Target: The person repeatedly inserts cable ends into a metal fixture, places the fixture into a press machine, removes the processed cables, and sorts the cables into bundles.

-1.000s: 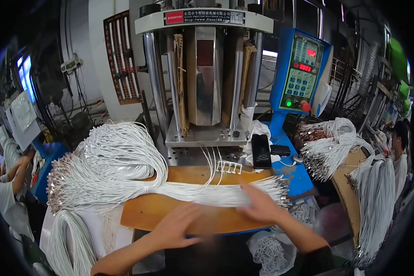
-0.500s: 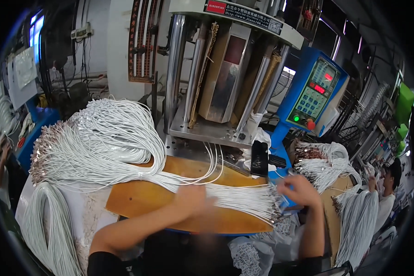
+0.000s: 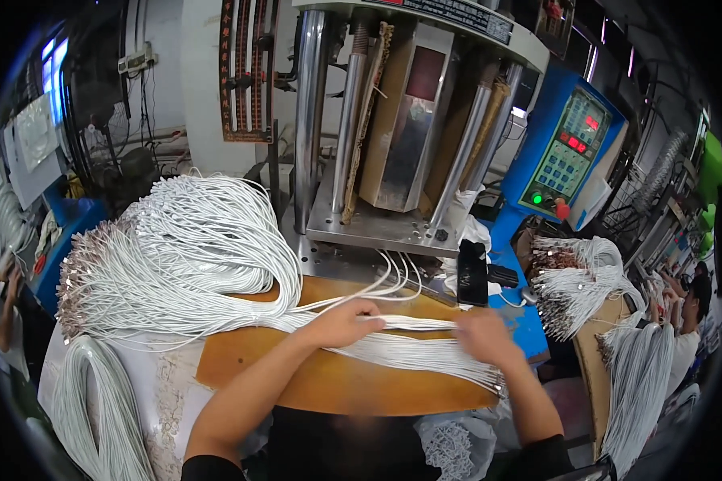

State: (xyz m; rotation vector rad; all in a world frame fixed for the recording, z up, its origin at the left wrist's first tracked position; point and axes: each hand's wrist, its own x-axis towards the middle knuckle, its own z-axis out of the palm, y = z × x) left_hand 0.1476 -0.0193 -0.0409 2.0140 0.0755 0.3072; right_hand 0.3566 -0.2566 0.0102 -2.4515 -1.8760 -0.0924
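Note:
A thin group of white cables (image 3: 419,323) is stretched between my two hands above the amber-brown board (image 3: 249,369). My left hand (image 3: 343,323) is closed round these cables, thumb pointing right along them. Farther right, my right hand (image 3: 488,337) is closed on the same cables near their ends; its fingers are slightly blurred. Beneath and nearer to me, the rest of the bundle of white cables (image 3: 409,353) lies fanned on the board, small metal tips at its right end. This bundle runs left into a big looped pile of white cables (image 3: 208,240).
Behind the board stands a press machine (image 3: 401,224) with steel columns and several cables coming out under its plate. A blue control box (image 3: 569,148) and a black phone-like object (image 3: 472,272) are at right. More cable bundles (image 3: 642,385) hang right; a plastic bag (image 3: 457,445) sits below.
My right hand has come down and left onto the cables. My left hand has lifted slightly, and a thin group of cables is now apart from the bundle. The view has shifted slightly.

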